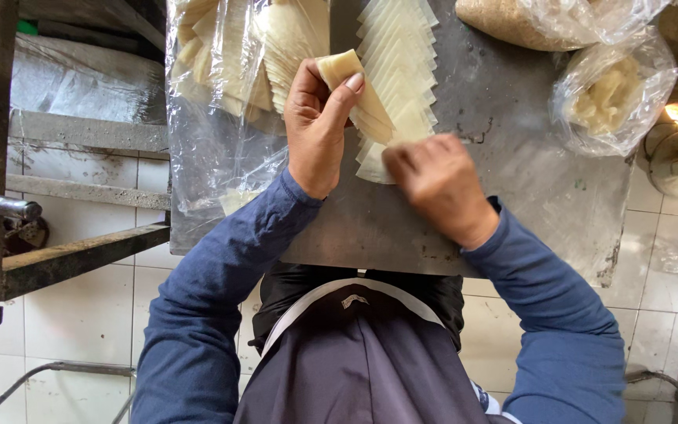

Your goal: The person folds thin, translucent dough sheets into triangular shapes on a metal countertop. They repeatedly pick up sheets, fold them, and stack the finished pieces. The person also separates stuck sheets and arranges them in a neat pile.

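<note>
White floor tiles surround a grey metal table (504,173) where pale square wrappers (398,71) lie fanned in an overlapping row, most of them not yet folded, with more in a plastic bag (213,102). The left hand (315,118) pinches one folded wrapper (343,67) between thumb and fingers above the row, while the right hand (433,184), blurred, rests on the row's near end, its fingers too unclear to tell.

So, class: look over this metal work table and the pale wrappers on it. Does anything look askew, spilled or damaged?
Nothing is spilled. The fanned wrappers lie in an even row. Only the metal table looks worn, with dark scratches and a corroded right edge.
</note>
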